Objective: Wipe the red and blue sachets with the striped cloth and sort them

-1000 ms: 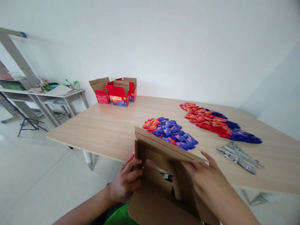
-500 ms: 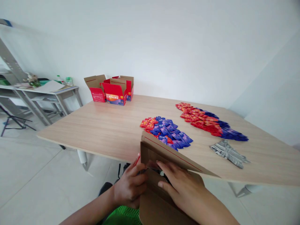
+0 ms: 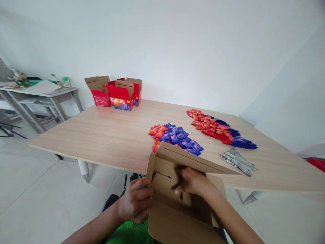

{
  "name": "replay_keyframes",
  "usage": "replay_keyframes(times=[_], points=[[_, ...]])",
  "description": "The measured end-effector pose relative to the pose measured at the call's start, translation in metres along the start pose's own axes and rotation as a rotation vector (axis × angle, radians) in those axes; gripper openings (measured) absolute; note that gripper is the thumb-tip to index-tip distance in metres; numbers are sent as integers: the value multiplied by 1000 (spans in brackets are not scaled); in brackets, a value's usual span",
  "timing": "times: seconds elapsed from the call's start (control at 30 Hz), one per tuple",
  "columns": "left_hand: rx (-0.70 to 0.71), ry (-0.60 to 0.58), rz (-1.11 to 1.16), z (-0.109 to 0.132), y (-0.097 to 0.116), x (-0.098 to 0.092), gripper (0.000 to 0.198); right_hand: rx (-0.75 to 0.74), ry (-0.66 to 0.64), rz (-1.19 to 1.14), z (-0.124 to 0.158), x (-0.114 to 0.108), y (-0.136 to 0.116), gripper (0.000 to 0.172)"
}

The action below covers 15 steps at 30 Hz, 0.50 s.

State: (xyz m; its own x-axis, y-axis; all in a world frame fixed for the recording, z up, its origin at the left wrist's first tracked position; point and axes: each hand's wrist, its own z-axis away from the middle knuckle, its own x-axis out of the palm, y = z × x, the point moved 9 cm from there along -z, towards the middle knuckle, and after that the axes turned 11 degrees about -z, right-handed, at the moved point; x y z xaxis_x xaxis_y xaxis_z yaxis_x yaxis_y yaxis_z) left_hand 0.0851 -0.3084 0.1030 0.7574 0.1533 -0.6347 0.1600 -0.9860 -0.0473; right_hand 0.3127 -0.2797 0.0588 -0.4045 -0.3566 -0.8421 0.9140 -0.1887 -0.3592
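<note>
A cardboard box (image 3: 175,211) with brown inner walls and raised flaps is tilted over my lap at the table's front edge. My left hand (image 3: 137,199) is closed around its left side, fingers curled at the flap's edge. Inside the box is my right hand (image 3: 191,183), thumb and fingers apart, near the bottom flaps; its fingertips are partly in shadow. Just beyond the box lies a pile of small red and blue packets (image 3: 175,135), partly hidden by the raised flap.
Several red printed boxes (image 3: 119,97) stand with flaps up at the table's back left. A long row of red and blue packets (image 3: 215,128) lies at the right, with grey striped gloves (image 3: 238,161) in front. A cluttered desk (image 3: 54,93) stands far left.
The box has tipped so more of its inside and bottom flaps shows. My right hand has moved deeper into it. My left hand stays on the left side. The view has shifted slightly.
</note>
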Motion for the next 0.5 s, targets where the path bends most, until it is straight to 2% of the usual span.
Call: replay_keyframes(times=[0.1, 0.23, 0.37, 0.5], points=[[19, 15, -10, 3, 4, 4, 27, 35, 58, 167, 1, 4, -12, 46], [32, 9, -17, 10, 9, 7, 27, 77, 103, 246, -6, 15, -22, 43], [41, 7, -17, 12, 12, 4, 30, 136, 157, 291, -20, 37, -28, 37], [41, 36, -15, 16, 14, -1, 28, 139, 269, 305, -28, 57, -38, 37]])
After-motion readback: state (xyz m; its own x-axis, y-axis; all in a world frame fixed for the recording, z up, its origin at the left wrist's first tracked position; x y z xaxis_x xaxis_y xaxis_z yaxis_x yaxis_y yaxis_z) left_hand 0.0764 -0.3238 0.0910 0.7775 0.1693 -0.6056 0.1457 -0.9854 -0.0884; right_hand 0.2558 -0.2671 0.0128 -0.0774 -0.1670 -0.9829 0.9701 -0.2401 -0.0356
